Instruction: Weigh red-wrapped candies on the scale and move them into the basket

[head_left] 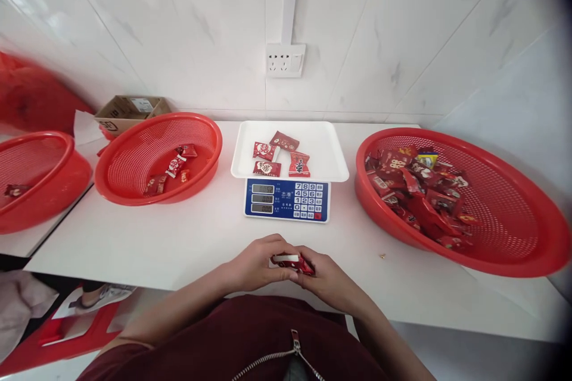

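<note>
Both hands meet at the table's front edge, below the scale. My left hand (263,265) and my right hand (324,277) are closed around red candy packets (292,262); fingers cover part of them, so I cannot tell how many there are. Behind them stands a blue-fronted digital scale (286,215) with a white tray (333,155) on top. Several wrapped candies (299,165) lie spread on that tray. To the right, a large red basket (513,190) holds a heap of similar packets (429,196). A red basket (196,131) on the left contains only a few candies (175,165).
A cardboard box (129,110) sits behind the left basket. Another red basket (44,202) is at the far left, beside a red bag (36,95). A power socket (286,61) is on the tiled wall. Someone's shoe (107,296) shows under the table.
</note>
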A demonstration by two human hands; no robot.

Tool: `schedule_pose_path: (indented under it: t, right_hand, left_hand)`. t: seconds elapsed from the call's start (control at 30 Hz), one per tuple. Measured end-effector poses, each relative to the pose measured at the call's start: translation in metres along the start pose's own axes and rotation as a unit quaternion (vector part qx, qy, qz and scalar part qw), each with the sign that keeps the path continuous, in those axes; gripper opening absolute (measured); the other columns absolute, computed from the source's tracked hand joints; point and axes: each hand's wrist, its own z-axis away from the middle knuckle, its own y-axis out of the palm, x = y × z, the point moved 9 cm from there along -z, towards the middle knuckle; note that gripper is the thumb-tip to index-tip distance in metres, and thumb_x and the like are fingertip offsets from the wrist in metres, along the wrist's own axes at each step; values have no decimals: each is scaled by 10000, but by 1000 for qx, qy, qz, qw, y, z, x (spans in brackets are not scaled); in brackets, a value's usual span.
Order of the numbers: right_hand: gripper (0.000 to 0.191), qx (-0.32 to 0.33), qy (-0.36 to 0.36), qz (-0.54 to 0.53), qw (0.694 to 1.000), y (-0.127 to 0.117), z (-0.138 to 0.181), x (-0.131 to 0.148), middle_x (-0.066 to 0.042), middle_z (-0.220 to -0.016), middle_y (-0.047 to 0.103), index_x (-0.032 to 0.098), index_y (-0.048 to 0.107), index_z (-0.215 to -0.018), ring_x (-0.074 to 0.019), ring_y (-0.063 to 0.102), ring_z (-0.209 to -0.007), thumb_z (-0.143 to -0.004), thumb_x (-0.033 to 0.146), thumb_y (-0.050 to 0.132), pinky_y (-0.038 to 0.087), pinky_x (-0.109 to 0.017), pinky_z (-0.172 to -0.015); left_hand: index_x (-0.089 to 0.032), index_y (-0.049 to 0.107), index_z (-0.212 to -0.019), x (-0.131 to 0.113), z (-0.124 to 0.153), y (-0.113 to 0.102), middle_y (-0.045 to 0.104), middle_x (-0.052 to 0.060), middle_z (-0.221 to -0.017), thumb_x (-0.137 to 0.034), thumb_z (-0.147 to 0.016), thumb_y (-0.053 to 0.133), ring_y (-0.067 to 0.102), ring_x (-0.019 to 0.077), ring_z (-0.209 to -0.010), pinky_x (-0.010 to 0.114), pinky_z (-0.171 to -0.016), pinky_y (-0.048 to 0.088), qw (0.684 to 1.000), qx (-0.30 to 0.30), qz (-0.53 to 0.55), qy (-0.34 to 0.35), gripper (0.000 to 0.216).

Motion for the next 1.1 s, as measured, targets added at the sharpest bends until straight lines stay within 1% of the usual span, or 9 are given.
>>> schedule_pose_path:
  t: [0.13,0.27,0.47,0.63,0.73,0.8,0.9,1.0,1.1]
  right_hand:
    - [216,-31,20,59,998,-4,-2,-3,3,-810,629,218,587,-903,-170,543,-732,-797,405,567,411,-271,-656]
    - [274,-62,10,106,992,-10,-1,-5,23,-679,577,198,543,-734,-136,481,-642,-822,456,521,369,-239,-586]
    - [344,-59,-42,133,989,-7,-2,1,22,-615,559,195,503,-647,-122,464,-572,-821,490,517,333,-230,-526]
    - [283,-94,-57,136,985,-12,-4,9,11,-674,623,200,570,-711,-131,527,-601,-825,456,533,366,-230,-550]
    - [226,-78,-79,142,984,-22,-3,23,0,-759,670,213,633,-803,-153,593,-691,-801,432,579,410,-241,-624]
    - [232,-90,-86,132,983,-44,5,34,-11,-807,686,220,651,-904,-163,619,-742,-803,416,580,437,-251,-669]
    - [291,-209,-67,136,966,-110,36,51,-36,-863,685,207,628,-1027,-167,629,-764,-836,398,520,472,-270,-684]
    - [304,-325,-15,215,921,-188,78,60,-45,-1001,663,221,591,-1099,-175,622,-875,-861,378,486,481,-292,-756]
    - [313,-361,124,363,850,-261,103,44,-55,-1136,621,223,537,-1179,-184,584,-1015,-904,316,423,457,-298,-843]
  left_hand:
    - [-176,642,-887,7,-1,-5,559,22,-794,-295,-809,590,507,133,-715,239,-673,411,999,-40,11,-17,151]
    - [-167,619,-833,17,-1,-8,547,4,-746,-312,-798,589,458,126,-677,236,-642,386,995,-69,36,-56,152]
    - [-197,606,-1011,13,-3,7,625,19,-924,-361,-765,623,527,150,-776,251,-709,411,993,17,102,-65,296]
    - [-166,590,-992,19,-4,8,610,31,-817,-367,-814,558,530,137,-672,265,-655,444,979,1,181,-89,270]
    - [-167,585,-973,24,-7,9,592,29,-781,-401,-828,530,514,131,-630,270,-624,447,974,-8,201,-103,280]
    - [-180,593,-949,26,-11,7,604,31,-792,-427,-813,545,527,141,-641,276,-628,451,973,-20,201,-109,286]
    - [-194,596,-906,33,-13,5,620,23,-793,-458,-770,589,538,143,-630,279,-638,454,965,-43,217,-140,297]
    - [-198,599,-879,39,-13,8,619,16,-788,-482,-730,620,540,149,-641,282,-658,450,958,-41,233,-164,321]
    - [-199,604,-876,42,-13,14,618,30,-831,-514,-699,632,536,164,-670,287,-657,447,955,-11,239,-174,363]
